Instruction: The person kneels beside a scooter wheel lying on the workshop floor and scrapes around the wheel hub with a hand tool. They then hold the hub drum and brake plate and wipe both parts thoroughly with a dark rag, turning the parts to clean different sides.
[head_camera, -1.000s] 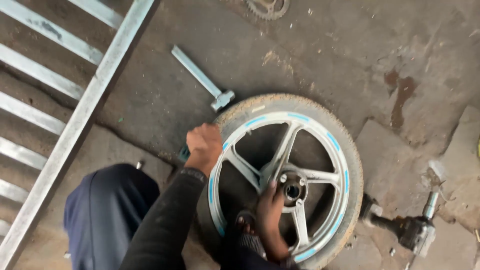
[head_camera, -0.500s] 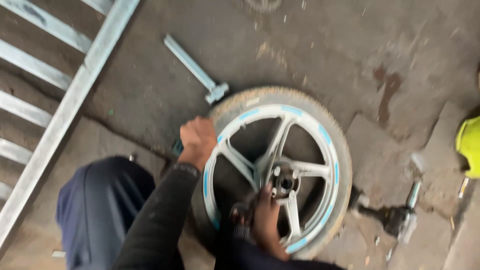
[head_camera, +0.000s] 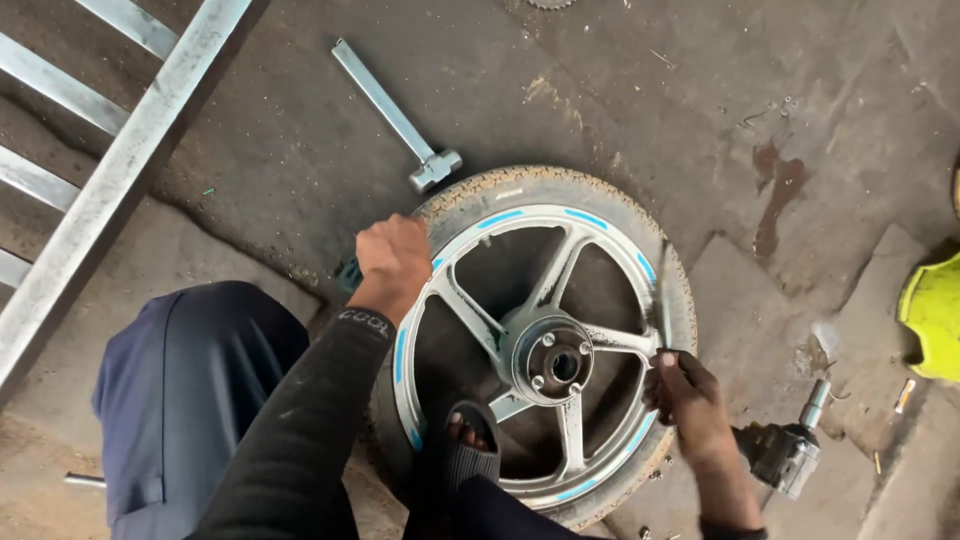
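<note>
A motorcycle wheel (head_camera: 520, 200) with a worn tyre and a grey spoked rim with blue stripes lies flat on the concrete floor. At the wheel's upper left edge my left hand (head_camera: 393, 262) is closed on a dark tool handle (head_camera: 348, 272); the tool's tip is hidden. My right hand (head_camera: 685, 395) is at the right side of the rim, gripping a thin metal lever (head_camera: 663, 295) that stands along the tyre's inner edge. My foot in a sandal (head_camera: 470, 445) rests on the lower spokes near the hub (head_camera: 553, 362).
A long metal T-shaped tool (head_camera: 395, 115) lies just beyond the wheel. A metal ladder-like frame (head_camera: 120, 170) crosses the upper left. A power wrench (head_camera: 785, 452) lies to the lower right, and a yellow-green object (head_camera: 935, 310) sits at the right edge.
My right hand has moved from the hub and lower spokes out to the right rim and now holds the lever. My left hand stays at the upper left edge.
</note>
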